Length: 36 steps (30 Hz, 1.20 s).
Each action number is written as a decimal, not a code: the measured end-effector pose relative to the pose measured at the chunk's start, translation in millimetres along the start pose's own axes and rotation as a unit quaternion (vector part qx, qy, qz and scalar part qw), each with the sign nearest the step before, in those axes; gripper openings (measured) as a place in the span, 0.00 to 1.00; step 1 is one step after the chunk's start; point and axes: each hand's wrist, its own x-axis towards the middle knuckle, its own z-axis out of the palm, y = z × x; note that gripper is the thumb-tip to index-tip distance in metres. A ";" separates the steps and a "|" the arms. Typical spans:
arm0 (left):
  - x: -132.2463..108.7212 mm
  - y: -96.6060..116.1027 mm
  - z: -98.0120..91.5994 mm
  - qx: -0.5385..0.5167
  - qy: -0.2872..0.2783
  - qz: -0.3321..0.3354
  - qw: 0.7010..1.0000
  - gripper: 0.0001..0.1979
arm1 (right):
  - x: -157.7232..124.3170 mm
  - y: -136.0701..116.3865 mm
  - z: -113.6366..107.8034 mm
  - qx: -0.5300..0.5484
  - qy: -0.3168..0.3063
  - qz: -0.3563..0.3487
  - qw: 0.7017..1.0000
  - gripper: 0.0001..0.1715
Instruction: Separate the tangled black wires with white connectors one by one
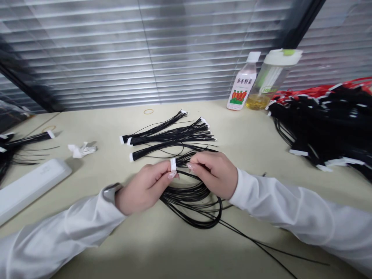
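Inward, both forearms reach over the desk (145,252), the hands almost meeting. The left hand (143,188) pinches a white connector (173,164) between thumb and fingers. The right hand (213,173), fingers pressed together, pinches the black wires (192,197) just beside it, their loops lying on the desk. More wire bundles (171,133) lie ahead, near a bottle (242,81) and blinds (116,50).

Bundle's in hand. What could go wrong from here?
The long loose black wires trail across the table and may tangle with the wire bundles nearby. The left hand pinches the white connector while the right hand grips those wires, so a hard pull might strain them where they enter it.
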 end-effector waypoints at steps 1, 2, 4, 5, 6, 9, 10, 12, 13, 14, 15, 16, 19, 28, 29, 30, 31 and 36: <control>0.1 -0.3 0.0 -0.001 -0.002 0.001 1.000 0.12 | -0.1 0.4 0.3 0.002 0.001 -0.001 1.000 0.11; 0.1 -0.6 0.0 -0.003 -0.003 0.003 1.000 0.12 | -0.2 0.6 0.5 0.003 0.002 0.000 1.000 0.11; 0.0 -0.9 0.1 -0.005 -0.006 0.005 1.000 0.11 | -0.7 0.5 0.9 0.002 0.005 0.004 1.000 0.11; -0.1 -1.0 0.1 -0.007 -0.007 0.005 1.000 0.11 | -1.1 0.1 1.0 0.001 0.006 0.007 1.000 0.11; -0.1 -0.9 0.1 -0.009 -0.007 0.006 1.000 0.11 | -1.5 -0.3 1.3 -0.001 0.007 0.008 1.000 0.10; 0.3 -0.4 0.2 -0.021 -0.009 0.006 1.000 0.11 | -2.6 -1.3 2.9 -0.003 0.006 0.004 1.000 0.10; 0.6 -0.2 0.2 -0.027 -0.011 0.004 1.000 0.11 | -2.9 -1.3 3.7 -0.003 0.007 0.002 1.000 0.10; 1.2 0.1 0.2 -0.038 -0.013 0.000 0.999 0.11 | -3.1 -1.1 5.6 -0.003 0.010 0.001 1.000 0.10; 1.5 0.2 0.3 -0.041 -0.014 -0.002 0.999 0.11 | -3.2 -0.8 6.6 -0.001 0.013 0.002 1.000 0.10; 1.7 0.3 0.3 -0.042 -0.015 -0.003 0.999 0.11 | -3.3 -0.5 7.4 0.000 0.014 0.002 1.000 0.10; 1.8 0.3 0.4 -0.042 -0.015 -0.004 0.999 0.11 | -3.4 -0.2 8.1 0.001 0.015 0.001 1.000 0.10; 1.9 0.2 0.5 -0.041 -0.014 -0.003 0.999 0.11 | -3.6 0.2 8.6 0.002 0.015 0.001 1.000 0.10; 1.8 0.0 0.8 -0.040 -0.015 -0.002 0.999 0.11 | -3.9 1.2 9.0 0.001 0.018 0.000 1.000 0.10; 3.5 4.4 1.1 -0.068 0.037 -0.045 0.996 0.14 | -3.4 0.1 8.7 -0.008 0.050 0.009 0.999 0.09; 4.3 5.5 1.2 -0.071 0.049 -0.049 0.995 0.15 | -3.6 -0.2 9.3 -0.012 0.049 0.009 0.999 0.09; 5.0 6.7 1.4 -0.071 0.058 -0.055 0.994 0.15 | -3.9 -0.3 10.0 -0.016 0.044 0.009 0.999 0.09; 5.8 7.7 1.6 -0.067 0.065 -0.064 0.994 0.16 | -4.2 -0.2 10.7 -0.018 0.038 0.009 0.999 0.08; 7.9 6.7 2.5 -0.051 0.066 -0.090 0.992 0.17 | -4.5 2.3 11.9 -0.017 0.030 -0.006 0.999 0.09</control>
